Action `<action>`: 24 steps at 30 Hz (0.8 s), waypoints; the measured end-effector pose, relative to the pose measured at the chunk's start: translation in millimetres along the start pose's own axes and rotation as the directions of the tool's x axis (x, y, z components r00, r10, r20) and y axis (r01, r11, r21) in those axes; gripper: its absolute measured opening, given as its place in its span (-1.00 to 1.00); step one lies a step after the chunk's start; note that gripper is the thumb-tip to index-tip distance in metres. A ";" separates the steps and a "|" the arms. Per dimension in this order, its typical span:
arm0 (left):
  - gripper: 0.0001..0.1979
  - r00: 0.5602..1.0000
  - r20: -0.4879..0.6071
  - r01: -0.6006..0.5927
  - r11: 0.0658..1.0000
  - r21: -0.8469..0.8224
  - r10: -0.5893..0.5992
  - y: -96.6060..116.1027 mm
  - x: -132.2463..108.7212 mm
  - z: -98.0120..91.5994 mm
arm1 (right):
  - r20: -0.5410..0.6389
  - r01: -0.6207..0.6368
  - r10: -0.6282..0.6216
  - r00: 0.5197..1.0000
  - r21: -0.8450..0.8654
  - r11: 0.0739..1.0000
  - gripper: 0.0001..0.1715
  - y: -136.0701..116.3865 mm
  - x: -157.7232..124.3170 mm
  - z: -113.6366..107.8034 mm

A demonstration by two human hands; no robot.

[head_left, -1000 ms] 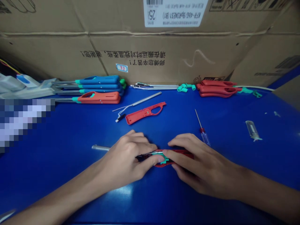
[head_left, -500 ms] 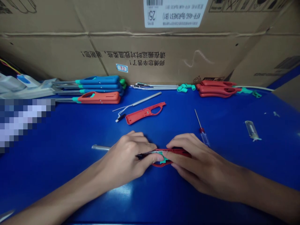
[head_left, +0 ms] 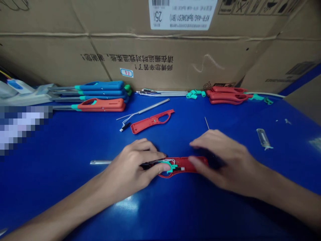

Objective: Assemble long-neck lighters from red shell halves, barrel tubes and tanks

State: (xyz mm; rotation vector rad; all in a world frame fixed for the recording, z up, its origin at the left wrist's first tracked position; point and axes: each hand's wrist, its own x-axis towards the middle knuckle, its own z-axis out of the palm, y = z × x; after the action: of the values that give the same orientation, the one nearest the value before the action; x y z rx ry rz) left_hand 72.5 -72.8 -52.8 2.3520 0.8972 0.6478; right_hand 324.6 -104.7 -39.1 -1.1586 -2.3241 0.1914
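Blue tabletop (head_left: 75, 201) spreads beneath both hands: the right hand (head_left: 225, 164) hangs open at one end of the red half-shell (head_left: 184, 162), contact impossible to tell, while the left hand (head_left: 136, 164) clasps the other end, in front of the person. That shell looks light, stiff and perhaps slick, best held by its side walls; the green piece (head_left: 173, 166) under the left thumb is small, the white wires (head_left: 172, 160) beside it likely fragile.

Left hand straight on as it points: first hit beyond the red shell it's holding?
Probably the right hand, near the other end of the held red shell; depth is unclear.
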 end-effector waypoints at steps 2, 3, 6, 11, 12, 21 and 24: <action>-0.78 1.000 -0.004 -0.015 1.000 0.000 0.015 -0.7 0.7 -0.3 | -0.027 -0.196 0.194 0.981 -0.178 0.964 -0.84 10.4 2.7 -8.1; -0.78 1.000 -0.005 -0.028 1.000 0.005 0.028 -0.7 1.2 -0.8 | -0.001 -0.296 0.306 0.952 -0.250 0.922 -0.78 15.4 3.6 -11.3; -0.81 0.998 0.010 -0.070 0.997 0.039 0.070 0.4 2.7 -2.7 | 0.156 -0.475 0.546 0.823 -0.338 0.812 -0.67 26.5 4.0 -16.2; -0.84 0.997 0.078 -0.028 0.999 0.041 0.024 2.0 2.0 -4.6 | 0.174 -0.500 0.539 0.824 -0.222 0.837 -0.84 31.2 1.7 -20.5; -0.85 0.996 0.091 -0.012 0.999 0.039 0.008 2.2 1.6 -4.6 | 0.140 -0.490 0.513 0.847 -0.167 0.855 -0.83 30.3 1.6 -23.2; -0.89 0.982 0.183 0.044 0.997 0.063 -0.055 2.7 0.9 -5.2 | 0.281 -0.125 0.094 0.955 0.094 0.988 -0.69 -3.2 3.0 -48.4; -0.89 0.981 0.187 0.040 0.997 0.064 -0.051 2.1 0.8 -5.1 | 0.362 -0.120 0.080 0.929 0.090 0.989 -0.75 -8.6 -2.3 -42.3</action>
State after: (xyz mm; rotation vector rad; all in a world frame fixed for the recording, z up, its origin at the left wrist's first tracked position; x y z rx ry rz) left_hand 70.9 -71.9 -47.5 2.3904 0.8928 0.3772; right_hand 341.6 -116.3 -1.1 -1.2739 -2.5245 0.6077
